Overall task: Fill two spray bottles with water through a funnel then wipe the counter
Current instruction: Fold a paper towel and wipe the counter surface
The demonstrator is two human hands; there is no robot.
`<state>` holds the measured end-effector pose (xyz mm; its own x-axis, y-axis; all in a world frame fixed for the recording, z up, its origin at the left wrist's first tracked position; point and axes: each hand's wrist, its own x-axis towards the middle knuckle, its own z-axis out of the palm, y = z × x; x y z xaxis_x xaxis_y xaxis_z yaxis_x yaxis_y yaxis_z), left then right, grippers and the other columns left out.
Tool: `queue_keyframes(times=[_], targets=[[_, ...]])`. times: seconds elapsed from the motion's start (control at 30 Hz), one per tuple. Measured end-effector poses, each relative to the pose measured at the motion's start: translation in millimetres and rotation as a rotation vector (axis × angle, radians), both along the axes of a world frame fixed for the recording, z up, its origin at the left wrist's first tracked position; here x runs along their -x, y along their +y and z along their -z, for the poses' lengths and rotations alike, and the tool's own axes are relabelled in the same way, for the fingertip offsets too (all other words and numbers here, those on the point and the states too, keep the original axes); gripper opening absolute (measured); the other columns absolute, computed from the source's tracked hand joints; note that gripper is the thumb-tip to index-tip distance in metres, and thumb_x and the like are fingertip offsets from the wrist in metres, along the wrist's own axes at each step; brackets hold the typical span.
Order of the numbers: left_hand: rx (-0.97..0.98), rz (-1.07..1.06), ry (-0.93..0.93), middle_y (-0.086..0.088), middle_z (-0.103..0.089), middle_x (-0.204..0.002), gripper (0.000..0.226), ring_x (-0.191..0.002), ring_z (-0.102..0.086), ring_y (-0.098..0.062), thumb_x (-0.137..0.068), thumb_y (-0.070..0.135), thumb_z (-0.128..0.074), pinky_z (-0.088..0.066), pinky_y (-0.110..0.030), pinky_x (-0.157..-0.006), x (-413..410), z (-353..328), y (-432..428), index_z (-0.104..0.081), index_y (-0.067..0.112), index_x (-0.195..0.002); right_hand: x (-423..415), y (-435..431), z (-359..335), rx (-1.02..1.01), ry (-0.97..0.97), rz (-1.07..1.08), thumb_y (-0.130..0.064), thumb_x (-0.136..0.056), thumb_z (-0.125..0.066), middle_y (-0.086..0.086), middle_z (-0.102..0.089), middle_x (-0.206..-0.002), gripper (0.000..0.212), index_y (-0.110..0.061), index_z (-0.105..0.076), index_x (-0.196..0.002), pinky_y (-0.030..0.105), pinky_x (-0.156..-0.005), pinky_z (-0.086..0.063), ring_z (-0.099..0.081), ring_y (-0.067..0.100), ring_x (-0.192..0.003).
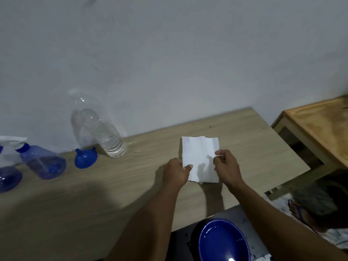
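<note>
Past a blue bowl (224,242), left hand (177,171) and right hand (227,165) pinch opposite sides of the tissue (200,153), long axis front-to-back.

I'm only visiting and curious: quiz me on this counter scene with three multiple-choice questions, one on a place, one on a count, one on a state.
1. The blue funnel stands: A) on the counter beside the clear water bottle; B) on the floor; C) in a bottle's neck.
2. Blue spray bottles in view: A) one; B) two; C) four.
3. The white tissue is: A) lying untouched; B) pinched by both hands; C) balled in one fist.

Answers: 1 A, it sits on the wood just left of that bottle. 2 B, both are at the far left. 3 B, the left hand and right hand each pinch a side edge.
</note>
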<state>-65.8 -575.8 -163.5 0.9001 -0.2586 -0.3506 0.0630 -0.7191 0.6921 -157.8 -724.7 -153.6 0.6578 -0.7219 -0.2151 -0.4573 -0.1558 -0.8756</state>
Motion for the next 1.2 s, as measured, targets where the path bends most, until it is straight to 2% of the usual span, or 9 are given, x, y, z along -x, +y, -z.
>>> queue_keyframes(times=[0.1, 0.23, 0.37, 0.5, 0.7, 0.87, 0.97, 1.07, 1.2], targets=[[0.041, -0.13, 0.04, -0.001, -0.075, -0.098, 0.017, -0.096, -0.069, -0.025, -0.083, 0.031, -0.077, -0.052, -0.029, -0.081, 0.8, 2.3, -8.8, -0.065, 0.024, -0.074, -0.2, -3.4, 9.4, -0.088, -0.03, -0.019, -0.024, -0.092, -0.054, -0.001, -0.063, -0.105, 0.014, -0.031, -0.057, -0.104, 0.049, -0.089, -0.056, -0.062, 0.024, -0.098], [-0.048, -0.153, -0.063, -0.008, -0.076, -0.09, 0.021, -0.091, -0.069, -0.029, -0.09, 0.032, -0.069, -0.043, -0.025, -0.068, 4.0, -10.9, -7.5, -0.075, 0.014, -0.08, 1.2, -2.5, 19.1, -0.118, -0.004, -0.033, -0.027, -0.096, -0.051, -0.004, -0.061, -0.11, 0.013, -0.031, -0.056, -0.108, 0.047, -0.092, -0.056, -0.059, 0.019, -0.1], [-0.117, -0.178, -0.157, -0.011, -0.072, -0.081, 0.032, -0.087, -0.066, -0.035, -0.092, 0.034, -0.062, -0.047, -0.031, -0.066, 2.0, -17.6, 0.5, -0.063, 0.013, -0.069, -0.4, -3.4, 20.3, -0.09, 0.033, -0.048, -0.027, -0.098, -0.05, 0.0, -0.059, -0.114, 0.015, -0.026, -0.054, -0.112, 0.04, -0.091, -0.054, -0.055, 0.018, -0.1], [-0.094, -0.223, -0.266, -0.006, -0.072, -0.086, 0.026, -0.089, -0.063, -0.03, -0.097, 0.033, -0.054, -0.037, -0.03, -0.066, 0.7, -30.5, 11.8, -0.067, 0.013, -0.087, -8.8, -3.1, 12.1, 0.012, 0.047, -0.094, -0.022, -0.098, -0.049, 0.003, -0.057, -0.109, 0.016, -0.017, -0.053, -0.114, 0.034, -0.082, -0.047, -0.054, 0.022, -0.097], [-0.082, -0.226, -0.269, -0.005, -0.063, -0.09, 0.028, -0.09, -0.056, -0.03, -0.103, 0.033, -0.041, -0.032, -0.032, -0.07, -5.0, -40.7, 31.2, -0.059, 0.012, -0.098, -19.7, 15.9, 9.1, 0.121, 0.024, -0.231, -0.018, -0.097, -0.051, -0.01, -0.056, -0.086, 0.017, -0.015, -0.055, -0.113, 0.039, -0.082, -0.053, -0.055, 0.011, -0.081], [-0.01, -0.338, -0.277, -0.016, -0.063, -0.11, 0.027, -0.105, -0.056, -0.038, -0.104, 0.023, -0.034, -0.036, -0.037, -0.078, -12.4, -49.2, 44.7, -0.054, 0.006, -0.102, -21.3, 14.5, 16.0, 0.113, 0.069, -0.198, -0.019, -0.095, -0.052, 0.0, -0.06, -0.095, 0.012, -0.014, -0.055, -0.106, 0.039, -0.081, -0.053, -0.056, 0.02, -0.088], [0.056, -0.435, -0.23, -0.016, -0.061, -0.106, 0.029, -0.105, -0.055, -0.038, -0.104, 0.023, -0.03, -0.038, -0.04, -0.082, -16.6, -61.0, 61.0, -0.053, 0.004, -0.102, -28.1, 16.1, 12.4, 0.134, 0.116, -0.224, -0.021, -0.096, -0.052, 0.005, -0.062, -0.102, 0.021, -0.009, -0.055, -0.113, 0.03, -0.079, -0.041, -0.053, 0.021, -0.09], [0.121, -0.473, -0.197, -0.005, -0.056, -0.097, 0.033, -0.1, -0.055, -0.03, -0.104, 0.032, -0.036, -0.037, -0.035, -0.081, -21.4, -71.5, 84.5, -0.055, 0.006, -0.107, -36.7, 23.6, 8.6, 0.183, 0.167, -0.241, -0.026, -0.096, -0.054, 0.01, -0.065, -0.113, 0.031, -0.007, -0.055, -0.12, 0.03, -0.079, -0.041, -0.059, 0.026, -0.097], [0.187, -0.407, -0.164, 0.002, -0.069, -0.103, 0.053, -0.098, -0.065, -0.02, -0.08, 0.051, -0.071, -0.053, -0.036, -0.087, -38.2, -75.6, 136.8, -0.061, 0.013, -0.116, -58.8, 53.6, -13.4, 0.286, 0.06, -0.247, -0.026, -0.093, -0.059, 0.012, -0.064, -0.119, 0.028, -0.011, -0.058, -0.117, 0.037, -0.091, -0.048, -0.06, 0.029, -0.109]])
